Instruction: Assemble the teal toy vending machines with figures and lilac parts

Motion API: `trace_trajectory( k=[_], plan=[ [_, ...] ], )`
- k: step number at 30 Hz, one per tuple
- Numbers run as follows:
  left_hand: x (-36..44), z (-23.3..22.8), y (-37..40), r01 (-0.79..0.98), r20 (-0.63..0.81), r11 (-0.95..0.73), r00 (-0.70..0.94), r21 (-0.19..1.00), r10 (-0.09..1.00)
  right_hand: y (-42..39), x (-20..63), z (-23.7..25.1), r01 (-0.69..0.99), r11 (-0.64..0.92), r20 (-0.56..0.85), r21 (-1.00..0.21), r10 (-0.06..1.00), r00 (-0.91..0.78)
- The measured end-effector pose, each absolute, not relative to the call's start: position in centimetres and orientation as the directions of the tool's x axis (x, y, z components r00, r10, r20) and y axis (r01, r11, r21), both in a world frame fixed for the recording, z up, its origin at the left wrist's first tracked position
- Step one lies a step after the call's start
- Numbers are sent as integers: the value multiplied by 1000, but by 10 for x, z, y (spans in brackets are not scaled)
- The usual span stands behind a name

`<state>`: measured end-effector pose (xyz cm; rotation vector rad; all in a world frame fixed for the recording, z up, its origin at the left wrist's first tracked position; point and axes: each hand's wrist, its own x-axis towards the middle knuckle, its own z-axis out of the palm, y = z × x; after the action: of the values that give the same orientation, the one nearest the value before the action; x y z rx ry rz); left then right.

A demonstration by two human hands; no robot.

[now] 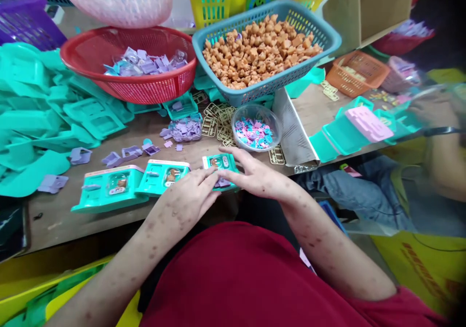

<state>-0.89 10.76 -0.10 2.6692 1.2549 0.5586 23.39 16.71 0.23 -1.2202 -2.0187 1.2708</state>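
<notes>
A small teal plastic toy housing (231, 161) lies at the table's front edge, with a clear window and a purple part at its near side. My left hand (189, 196) reaches onto it from the left, fingers pressed together on its front. From the right, my right hand (255, 174) grips its side, thumb and fingers around the edge. My fingertips hide part of its face. Left of my hands stand two similar teal toy housings, a nearer one (153, 171) and a farther one (94, 191), each with a brown figure behind a clear window.
Behind are a red basket (83, 81) of purple parts, a blue-grey basket (233, 94) of brown figures and a clear bowl (238, 140) of tiny coloured pieces. Teal shells (29, 118) pile up at left. A cardboard divider (291, 128) and a co-worker's arm (447, 157) are at right.
</notes>
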Motion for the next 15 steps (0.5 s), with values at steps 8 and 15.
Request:
trace_trajectory(
  k=[8,15],
  plan=[
    [-9,-10,109,707,360,-675,585,211,726,153,227,-18,316,-34,-190,-948,857,-478],
    [-3,-9,102,700,281,-712,675,48,682,145,213,-24,249,-70,-158,-966,923,-351]
  ],
)
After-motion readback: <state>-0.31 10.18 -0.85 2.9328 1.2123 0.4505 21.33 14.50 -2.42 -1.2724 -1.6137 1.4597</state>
